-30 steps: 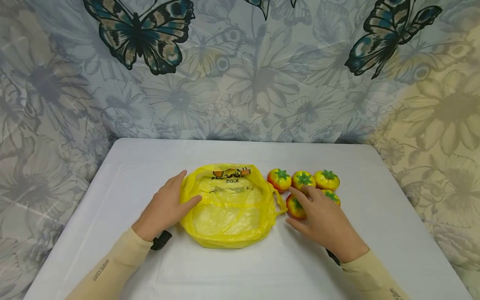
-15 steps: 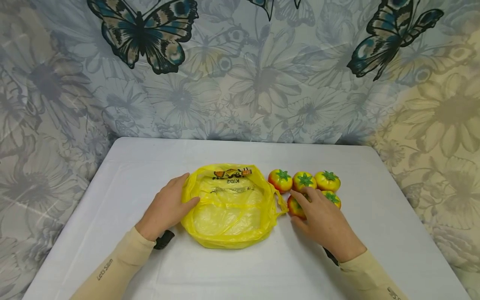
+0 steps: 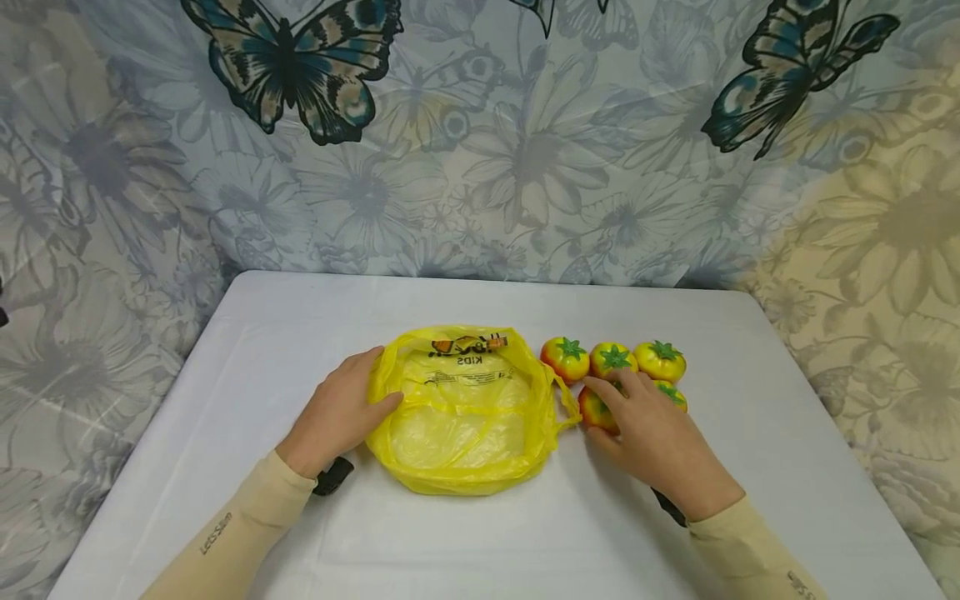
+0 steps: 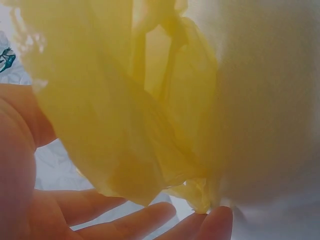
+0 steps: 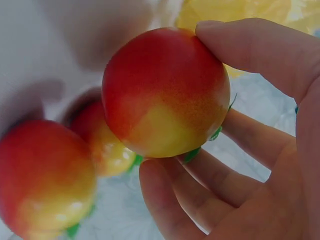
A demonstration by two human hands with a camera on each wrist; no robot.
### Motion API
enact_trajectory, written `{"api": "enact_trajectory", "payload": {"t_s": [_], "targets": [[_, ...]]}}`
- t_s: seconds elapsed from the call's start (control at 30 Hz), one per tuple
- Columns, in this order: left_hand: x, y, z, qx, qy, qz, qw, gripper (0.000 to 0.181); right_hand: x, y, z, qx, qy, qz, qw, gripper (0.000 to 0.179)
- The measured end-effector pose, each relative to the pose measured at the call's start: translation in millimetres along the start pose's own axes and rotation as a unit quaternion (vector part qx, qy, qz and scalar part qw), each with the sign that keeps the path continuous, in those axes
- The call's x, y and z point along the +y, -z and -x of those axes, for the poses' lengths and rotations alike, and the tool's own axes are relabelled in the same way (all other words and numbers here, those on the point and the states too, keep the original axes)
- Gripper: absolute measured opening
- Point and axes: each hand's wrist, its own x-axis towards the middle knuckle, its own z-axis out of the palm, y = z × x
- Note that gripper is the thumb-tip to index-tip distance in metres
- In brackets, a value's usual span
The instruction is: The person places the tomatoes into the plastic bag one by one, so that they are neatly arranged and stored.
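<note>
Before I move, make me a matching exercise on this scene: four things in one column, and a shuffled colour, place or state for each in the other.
Things
1. left hand
2. tabletop
3. right hand
4. bag

Colours, places, states
A. yellow, its mouth open
B. gripping a red-and-yellow fruit
C. at the bag's edge, with its thumb over the rim
D. white

Right pairs: 1-C, 2-D, 3-B, 4-A
</note>
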Motion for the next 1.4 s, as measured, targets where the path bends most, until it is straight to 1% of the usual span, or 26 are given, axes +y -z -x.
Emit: {"api": "enact_trajectory", "payload": {"t_s": [0.13,0.4,0.5,0.6,0.73,1.03,1.2,1.4], "targets": [[-3.2,0.7,0.8,0.003,0.004,0.003,1.0,0.08,-5,12,-7.0,0.003,0.018,-0.002,0.9998,0.068],[-7.2,2.7,-1.2,0.009,0.002,0.007,0.9999,0.078,-16,38,-25.5,0.054,0.065,0.0,0.9964,0.06],[-8.8,2.6,-2.0,0.01,0.002,0.009,0.9999,0.078,-24,44,-36.2,0.051,0.077,0.001,0.9958,0.059],[-10.4,2.1,-2.5,0.012,-0.001,0.012,0.9999,0.079,-34,46,-48.8,0.036,0.088,0.0,0.9954,0.06],[-10.4,1.8,-3.2,0.011,-0.002,0.015,0.9998,0.08,-50,45,-67.6,0.017,0.107,0.001,0.9941,0.061],[-6.8,1.6,-5.8,0.006,0.003,0.018,0.9998,0.08,-89,34,-106.9,0.002,0.158,0.0,0.9875,0.054],[-6.3,3.0,-6.1,0.004,0.0,0.015,0.9999,0.079,-108,24,-124.2,-0.016,0.178,0.007,0.9839,0.051],[-8.5,3.3,-6.6,0.007,-0.013,0.019,0.9997,0.078,-131,12,-141.4,-0.038,0.194,0.007,0.9803,0.049]]}}
